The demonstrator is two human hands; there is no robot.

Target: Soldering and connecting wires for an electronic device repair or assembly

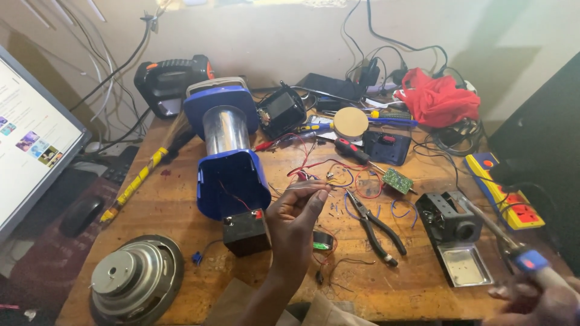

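Note:
My left hand (295, 222) is raised over the middle of the wooden table (181, 205), pinching a thin silvery wire (305, 188) between thumb and fingertips. Just left of it a black battery (244, 232) sits at the open base of a blue lantern (226, 158) lying on its side. My right hand (534, 300), at the bottom right corner, grips a soldering iron (518, 255) by its blue handle. The iron's shaft reaches up to the black iron stand (448, 218). A small green circuit board (397, 180) with red and blue wires lies beyond my left hand.
Black-handled pliers (378, 227) lie right of my left hand. A loudspeaker (136, 279) sits at the front left, a monitor (30, 139) and mouse (81, 214) further left. A yellow power strip (504, 193), red cloth (438, 98), screwdrivers and tangled cables crowd the back right.

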